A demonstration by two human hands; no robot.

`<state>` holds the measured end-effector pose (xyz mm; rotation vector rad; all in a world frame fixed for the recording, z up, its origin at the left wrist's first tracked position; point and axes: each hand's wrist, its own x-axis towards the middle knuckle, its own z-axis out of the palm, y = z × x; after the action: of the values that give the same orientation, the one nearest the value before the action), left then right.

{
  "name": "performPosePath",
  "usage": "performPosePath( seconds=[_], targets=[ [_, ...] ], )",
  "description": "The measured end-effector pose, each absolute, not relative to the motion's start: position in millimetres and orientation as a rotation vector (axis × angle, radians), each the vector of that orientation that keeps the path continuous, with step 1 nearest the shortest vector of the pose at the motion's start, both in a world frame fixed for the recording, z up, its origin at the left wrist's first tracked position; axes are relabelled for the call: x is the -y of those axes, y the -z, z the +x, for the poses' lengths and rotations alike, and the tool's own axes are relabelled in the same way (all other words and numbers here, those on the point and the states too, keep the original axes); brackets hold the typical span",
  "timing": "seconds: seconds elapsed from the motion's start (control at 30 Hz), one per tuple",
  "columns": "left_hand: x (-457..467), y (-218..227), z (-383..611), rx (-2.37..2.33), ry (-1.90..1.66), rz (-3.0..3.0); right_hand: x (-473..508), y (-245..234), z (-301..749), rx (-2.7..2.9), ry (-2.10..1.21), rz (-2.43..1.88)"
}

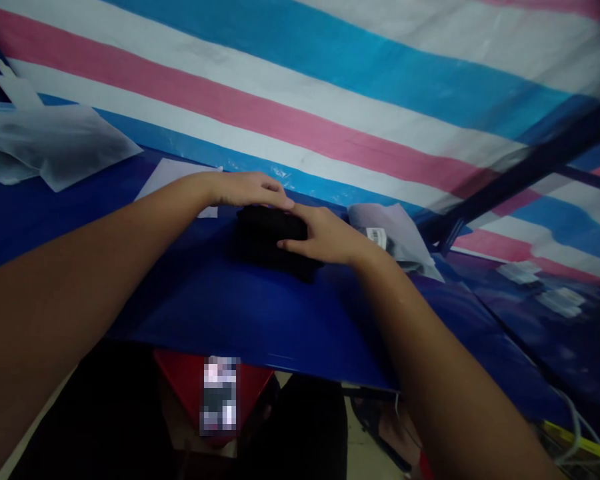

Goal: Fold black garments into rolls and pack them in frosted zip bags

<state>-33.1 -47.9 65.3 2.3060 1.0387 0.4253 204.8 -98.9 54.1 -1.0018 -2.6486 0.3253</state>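
Note:
A folded black cloth (273, 230) lies as a thick bundle on the blue table surface (280, 307). My left hand (253, 189) rests along its far upper edge, fingers stretched out to the right. At the right end of the bundle, my right hand (325, 233) grips it, thumb on the near side and fingers over the top. The fingertips of both hands meet or nearly meet at the far edge. What lies beneath the fingers is hidden.
To the right stands a frosted plastic bag (403, 223) with a barcode label. A larger frosted bag (65, 143) and a white sheet (167, 177) lie left. Striped sheeting (330, 120) hangs behind; a dark pole (520, 167) slants across. Below is a red object (185, 380).

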Motion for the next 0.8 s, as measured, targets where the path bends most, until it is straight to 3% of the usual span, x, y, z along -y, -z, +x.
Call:
performPosePath(
  seconds=[0.13, 0.43, 0.63, 0.8],
  targets=[
    [43, -64, -40, -0.974, -0.143, 2.420, 94, -50, 207, 2.593, -0.314, -1.106],
    [58, -65, -21, -1.129, -0.228, 2.659, 83, -48, 219, 2.457, -0.363, -1.241],
    [50, -66, -28, -1.143, -0.015, 2.475, 80, -46, 220, 2.474, -0.358, -1.140],
    [54, -61, -22, -1.098, -0.240, 2.650, 76, -39, 221, 2.501, -0.359, -1.101]
  ],
)
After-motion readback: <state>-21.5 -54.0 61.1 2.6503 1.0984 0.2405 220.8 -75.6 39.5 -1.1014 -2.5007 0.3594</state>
